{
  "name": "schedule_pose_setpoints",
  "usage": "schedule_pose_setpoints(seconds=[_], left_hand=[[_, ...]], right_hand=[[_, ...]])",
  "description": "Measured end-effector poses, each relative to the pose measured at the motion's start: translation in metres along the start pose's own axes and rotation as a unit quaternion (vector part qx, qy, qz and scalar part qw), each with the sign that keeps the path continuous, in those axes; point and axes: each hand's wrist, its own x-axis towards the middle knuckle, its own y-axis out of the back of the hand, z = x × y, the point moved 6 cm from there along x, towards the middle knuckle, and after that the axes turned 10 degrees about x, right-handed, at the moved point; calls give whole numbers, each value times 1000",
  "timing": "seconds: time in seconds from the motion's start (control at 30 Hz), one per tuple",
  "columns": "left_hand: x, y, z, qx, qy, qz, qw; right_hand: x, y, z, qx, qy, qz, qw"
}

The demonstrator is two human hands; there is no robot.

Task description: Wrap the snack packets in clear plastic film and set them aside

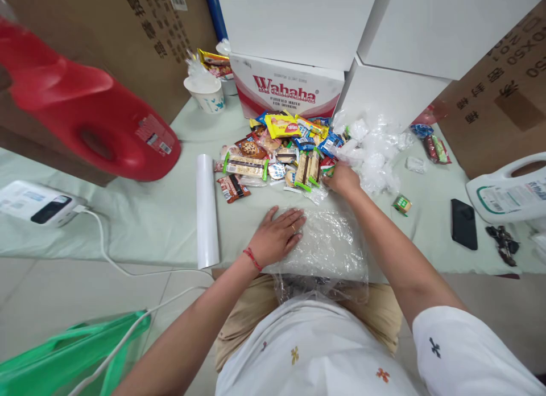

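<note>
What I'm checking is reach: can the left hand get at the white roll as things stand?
Probably yes: the left hand is spread flat, apparently holding nothing, and only tablecloth shows between it and the white roll on its left.

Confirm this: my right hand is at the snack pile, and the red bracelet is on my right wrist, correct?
Not quite: the head view shows the red bracelet on the wrist of your left hand. Your right hand is indeed at the snack pile.

1 head camera looks forward and down (quite near) at hands [278, 236].
</note>
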Motion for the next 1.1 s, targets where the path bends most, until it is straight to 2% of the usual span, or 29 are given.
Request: schedule_pose_setpoints(seconds=[0.1,0.17,0.3,0.37,0.47,0.6,0.7,0.77,0.8,0.87,0.93,1.0,1.1], left_hand=[[-1,-1,0,-2,-2,-1,1000],[-1,-2,0,-4,1,1,1000],[3,-3,-2,-8,8,-1,1000],[9,-3,-4,-12,11,-12,1000],[21,-3,-9,-19,13,-35,999],[36,-4,-16,-30,19,-61,998],[34,2,-22,-56,23,-56,997],[24,15,-24,-74,28,-17,997],[15,23,-24,-79,32,16,996],[-8,42,-20,-81,35,99,991],[-34,53,-8,-90,3,150,985],[-57,52,12,-86,-73,131,985],[-80,31,32,-29,-137,37,989]], right_hand=[[-11,9,8,4,3,4,1000],[-28,21,14,20,31,-13,999],[-91,52,13,58,146,-73,985],[-127,55,6,59,207,-130,968],[-166,33,-8,12,250,-198,948],[-179,-12,-17,-78,209,-199,954],[-178,-22,-8,-15,231,-183,955],[-171,-6,19,72,240,-127,960],[-165,8,41,100,223,-79,967],[-149,39,98,101,140,38,984],[-133,65,155,41,41,127,990],[-114,79,195,-22,-7,145,989],[-85,82,221,-71,-19,109,991]])
